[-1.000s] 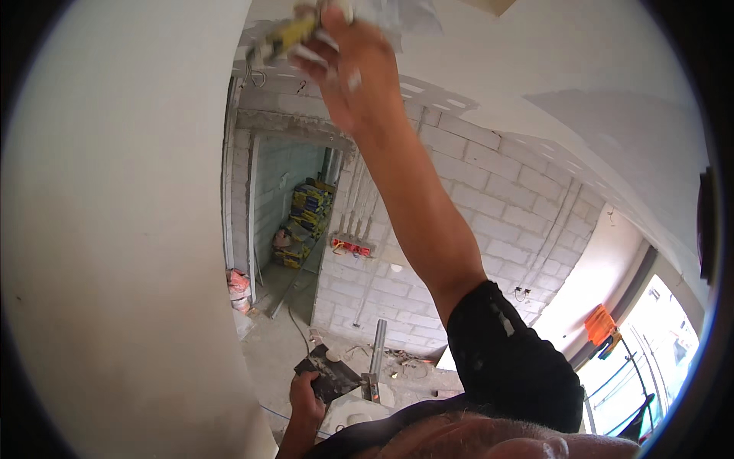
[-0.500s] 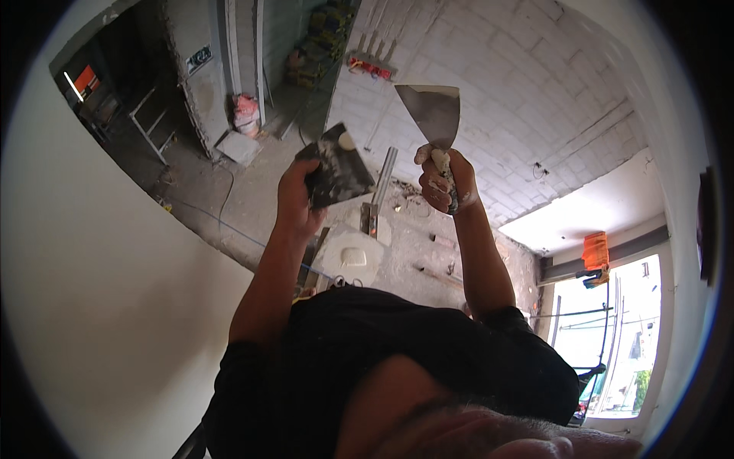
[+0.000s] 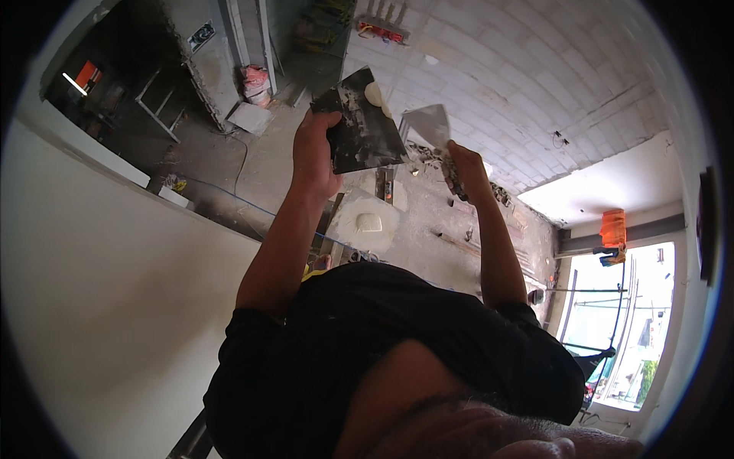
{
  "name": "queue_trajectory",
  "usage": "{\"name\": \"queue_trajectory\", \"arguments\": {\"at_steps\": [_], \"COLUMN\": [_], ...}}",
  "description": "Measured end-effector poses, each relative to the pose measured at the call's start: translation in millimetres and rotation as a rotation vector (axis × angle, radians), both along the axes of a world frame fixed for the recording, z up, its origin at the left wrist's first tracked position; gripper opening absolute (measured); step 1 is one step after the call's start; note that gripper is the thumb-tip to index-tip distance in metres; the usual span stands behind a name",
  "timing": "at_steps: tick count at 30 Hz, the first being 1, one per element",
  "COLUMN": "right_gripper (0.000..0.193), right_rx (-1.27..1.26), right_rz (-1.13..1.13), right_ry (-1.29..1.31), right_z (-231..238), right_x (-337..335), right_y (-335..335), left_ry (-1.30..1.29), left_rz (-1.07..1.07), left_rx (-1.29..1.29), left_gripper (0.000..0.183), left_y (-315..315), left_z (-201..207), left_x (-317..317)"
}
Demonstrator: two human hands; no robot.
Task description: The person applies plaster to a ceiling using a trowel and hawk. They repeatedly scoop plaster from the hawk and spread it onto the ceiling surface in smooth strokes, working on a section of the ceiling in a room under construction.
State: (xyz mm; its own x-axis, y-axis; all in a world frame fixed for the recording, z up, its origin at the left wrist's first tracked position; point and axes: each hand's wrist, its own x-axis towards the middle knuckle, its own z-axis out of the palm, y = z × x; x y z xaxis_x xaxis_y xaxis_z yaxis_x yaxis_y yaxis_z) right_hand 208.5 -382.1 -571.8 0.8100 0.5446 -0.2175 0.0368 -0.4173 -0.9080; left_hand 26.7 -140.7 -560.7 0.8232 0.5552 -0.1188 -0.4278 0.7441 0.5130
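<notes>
We look down on a left hand (image 3: 315,157) holding a dark board (image 3: 355,134) and a right hand (image 3: 469,170) holding a scraper (image 3: 430,125).

The left thumb lies over the board's left edge; the other fingers are hidden beneath, so we cannot tell how firmly they grip. The right fingers are wrapped around the scraper's handle. Both tools are up in front of the chest, the blade just beside the board's right edge; we cannot tell if they touch. A dab of pale paste (image 3: 375,98) sits at the board's far right edge. We judge that tipping the board could drop it onto the floor (image 3: 417,222), and a hard blade push could twist the board loose.
</notes>
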Motion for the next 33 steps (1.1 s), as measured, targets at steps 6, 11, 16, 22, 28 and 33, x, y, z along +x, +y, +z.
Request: {"name": "queue_trajectory", "arguments": {"at_steps": [6,11,16,22,28,33], "right_gripper": [0.028,0.034,0.040,0.046,0.047,0.048], "right_rx": [0.260,0.122,0.072,0.111,0.185,0.296], "right_rz": [0.058,0.339,0.528,0.541,0.549,0.473], "right_ry": [-0.194,-0.878,-1.044,-1.109,-1.181,-1.210], "right_z": [35.7,85.5,106.6,111.5,114.5,106.6], "right_x": [-13.1,-54.4,-85.4,-92.7,-86.9,-73.2], "right_y": [-17.3,9.1,25.9,28.2,17.6,14.1], "left_ry": [0.034,0.242,0.162,-0.045,0.008,0.292], "left_rz": [0.219,0.380,0.546,0.647,0.622,0.575], "left_rx": [0.314,0.859,1.024,1.160,1.399,1.690], "left_gripper": [0.036,0.036,0.034,0.032,0.047,0.054], "left_y": [7.4,12.3,3.0,-7.7,3.2,27.1], "left_z": [-21.8,-27.4,-21.8,-19.1,-13.3,-10.1], "left_x": [-12.7,-24.6,-34.5,-40.3,-57.7,-84.0]}}
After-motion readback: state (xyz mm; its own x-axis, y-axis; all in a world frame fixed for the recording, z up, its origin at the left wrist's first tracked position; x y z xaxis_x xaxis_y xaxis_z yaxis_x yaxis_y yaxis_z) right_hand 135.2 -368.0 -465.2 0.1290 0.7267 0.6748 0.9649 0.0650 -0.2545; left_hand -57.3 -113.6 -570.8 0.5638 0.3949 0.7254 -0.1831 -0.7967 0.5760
